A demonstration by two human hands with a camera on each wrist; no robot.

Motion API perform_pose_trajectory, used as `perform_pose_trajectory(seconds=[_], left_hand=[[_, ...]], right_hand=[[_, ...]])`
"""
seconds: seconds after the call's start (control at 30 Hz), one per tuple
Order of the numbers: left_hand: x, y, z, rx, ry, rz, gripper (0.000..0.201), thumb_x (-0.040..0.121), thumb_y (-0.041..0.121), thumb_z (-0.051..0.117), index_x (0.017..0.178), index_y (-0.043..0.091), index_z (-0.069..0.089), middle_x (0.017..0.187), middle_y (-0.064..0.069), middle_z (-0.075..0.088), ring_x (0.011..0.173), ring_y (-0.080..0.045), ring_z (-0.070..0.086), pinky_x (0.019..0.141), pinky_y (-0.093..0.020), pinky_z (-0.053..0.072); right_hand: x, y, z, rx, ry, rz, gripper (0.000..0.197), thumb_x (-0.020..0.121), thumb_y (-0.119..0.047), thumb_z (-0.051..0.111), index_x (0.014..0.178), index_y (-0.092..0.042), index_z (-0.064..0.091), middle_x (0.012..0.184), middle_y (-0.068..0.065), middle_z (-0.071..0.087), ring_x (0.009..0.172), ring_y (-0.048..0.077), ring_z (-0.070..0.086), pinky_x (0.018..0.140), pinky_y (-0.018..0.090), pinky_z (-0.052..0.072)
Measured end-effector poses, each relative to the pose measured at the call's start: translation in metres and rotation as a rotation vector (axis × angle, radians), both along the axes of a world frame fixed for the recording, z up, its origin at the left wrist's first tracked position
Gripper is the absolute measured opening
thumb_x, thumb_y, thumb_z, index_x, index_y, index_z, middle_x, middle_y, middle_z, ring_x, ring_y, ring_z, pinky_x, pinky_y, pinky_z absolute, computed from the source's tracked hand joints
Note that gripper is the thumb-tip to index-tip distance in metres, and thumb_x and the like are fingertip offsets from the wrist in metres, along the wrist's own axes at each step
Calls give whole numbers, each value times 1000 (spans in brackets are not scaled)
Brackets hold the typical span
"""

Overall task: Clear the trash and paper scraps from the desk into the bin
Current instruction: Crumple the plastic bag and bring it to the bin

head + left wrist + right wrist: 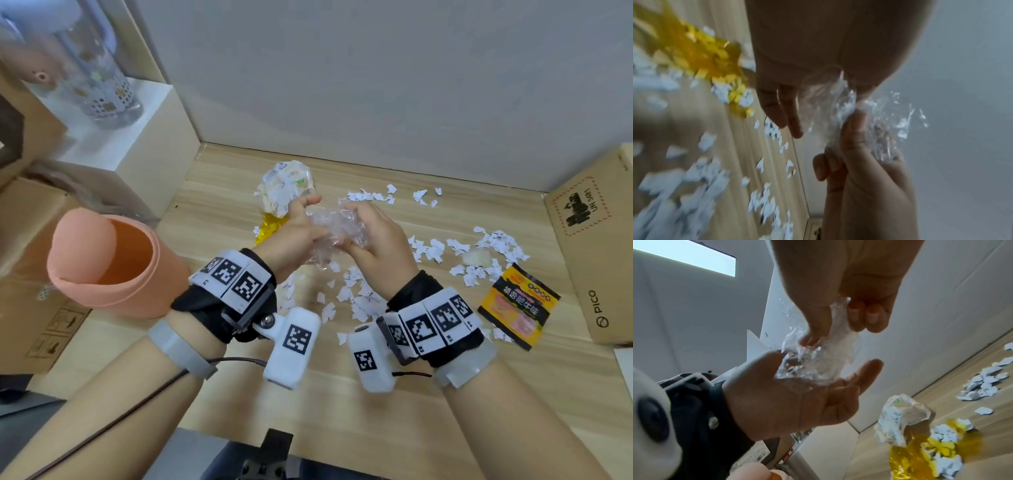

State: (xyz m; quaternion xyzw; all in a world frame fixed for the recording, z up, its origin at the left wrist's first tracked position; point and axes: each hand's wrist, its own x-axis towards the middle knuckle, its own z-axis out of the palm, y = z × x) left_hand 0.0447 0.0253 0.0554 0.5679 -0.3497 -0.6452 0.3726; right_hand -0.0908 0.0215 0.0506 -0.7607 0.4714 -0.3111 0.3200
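My hands, left [294, 229] and right [371, 233], meet mid-frame, apparently both pinching crumpled clear plastic film [337, 228]; it could spring open, missing the orange bin [113, 263] at left.

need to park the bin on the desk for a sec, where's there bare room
Bare wood runs along the near edge of the desk, below both wrists, and in the strip between the orange bin and the yellow wrapper. The middle and right are crowded: paper scraps, snack packet, cardboard box.
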Motion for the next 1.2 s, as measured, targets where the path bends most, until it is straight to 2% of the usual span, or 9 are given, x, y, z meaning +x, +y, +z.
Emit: perform_pose_trajectory(seconds=[0.2, 0.37, 0.5, 0.6, 0.73, 0.87, 1.0, 1.1, 1.2], left_hand=[[94, 16, 31, -405, -121, 194, 42, 69, 9, 51, 105, 29, 46, 109, 6, 56, 96, -8, 59, 77, -16, 49], [185, 47, 37, -566, -497, 382, 36, 75, 6, 59, 101, 30, 56, 106, 15, 58, 106, -10, 55, 99, -26, 42], [233, 68, 22, -533, -740, 319, 38, 79, 2, 66, 108, 24, 58, 119, 1, 58, 109, -5, 51, 88, 2, 33], [242, 77, 3, -398, -675, 293, 39, 73, 13, 69, 104, 35, 61, 116, 7, 61, 104, 3, 52, 96, -17, 41], [237, 73, -14, -345, -655, 390, 36, 57, 39, 62, 88, 56, 59, 104, 18, 66, 112, -18, 59, 106, -52, 40], [228, 53, -14, -337, -624, 341, 32, 57, 44, 56, 83, 63, 54, 101, 23, 64, 115, -17, 58, 107, -54, 38], [213, 32, -14, -325, -664, 276, 31, 67, 30, 56, 85, 55, 51, 100, 23, 61, 108, -14, 55, 105, -48, 39], [208, 19, -14, -317, -678, 246, 28, 70, 28, 51, 92, 46, 52, 93, 26, 57, 106, -16, 54, 100, -48, 42], [212, 13, -18, -308, -645, 213, 29, 63, 36, 44, 88, 48, 53, 94, 21, 63, 110, -21, 56, 98, -52, 43]], right_hand=[[31, -13, 5, 195, -236, -154, 23, 83, -14, 62, 105, -13, 56, 86, -19, 53, 89, 20, 59, 90, 49, 48], [89, -12, -3, 215, -221, -25, 26, 82, -24, 63, 100, -34, 48, 98, -15, 57, 105, 23, 57, 92, 53, 47], [134, -7, -10, 255, -223, 34, 24, 81, -22, 63, 99, -28, 48, 94, -19, 55, 104, 24, 58, 92, 54, 47], [161, -3, -15, 276, -207, 83, 25, 78, -28, 61, 100, -26, 50, 97, -11, 59, 103, 24, 59, 92, 52, 47], [184, 1, -22, 301, -205, 146, 25, 79, -21, 61, 100, -24, 48, 92, -18, 55, 96, 15, 57, 93, 44, 47], [193, 5, -32, 353, -268, 173, 35, 79, -21, 60, 106, -30, 40, 97, -20, 51, 82, -10, 54, 73, 12, 44], [193, 3, -44, 410, -344, 47, 45, 75, -32, 59, 102, -47, 25, 102, 6, 40, 56, -3, 50, 53, 9, 41], [194, -3, -50, 436, -311, -31, 46, 67, -44, 57, 97, -46, 23, 107, 11, 33, 59, 3, 50, 62, 16, 44], [198, -9, -53, 387, -277, -63, 47, 75, -29, 61, 100, -29, 21, 103, -3, 32, 79, 16, 41, 77, 11, 38]])
